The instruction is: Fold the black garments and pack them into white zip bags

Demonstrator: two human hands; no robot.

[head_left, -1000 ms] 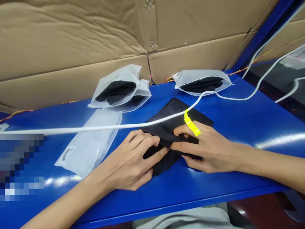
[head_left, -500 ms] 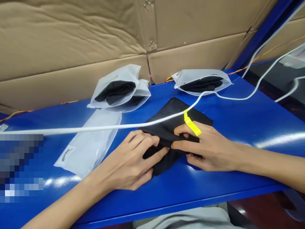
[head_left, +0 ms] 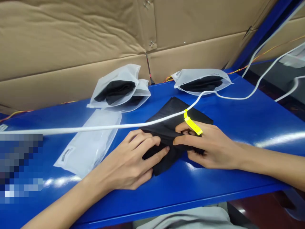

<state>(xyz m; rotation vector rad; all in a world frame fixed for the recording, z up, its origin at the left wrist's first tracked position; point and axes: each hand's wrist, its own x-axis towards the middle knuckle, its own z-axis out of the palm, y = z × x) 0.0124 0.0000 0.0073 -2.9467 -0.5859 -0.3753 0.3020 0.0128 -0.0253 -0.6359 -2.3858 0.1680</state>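
Observation:
A black folded cloth [head_left: 175,109] lies on the blue table [head_left: 133,203]. On its left part rests my left hand [head_left: 138,159], fingers bent around the cloth's edge and pressing it. My right hand [head_left: 207,144] grips the cloth's right side, thumb below and fingers curled on top. The fingertips of both hands are close together near the middle of the cloth. A white cable [head_left: 107,128] with a yellow tag [head_left: 193,126] passes above the cloth, and the tag hangs over my right fingers.
An empty frosted bag [head_left: 89,143] lies left of the cloth. Behind stand frosted bags with black cloth inside, two at left [head_left: 121,73] [head_left: 143,89] and one at right [head_left: 202,73]. Brown padded panels [head_left: 71,38] line the back.
My right hand has shifted very slightly right and up on the cloth. My left hand has hardly moved.

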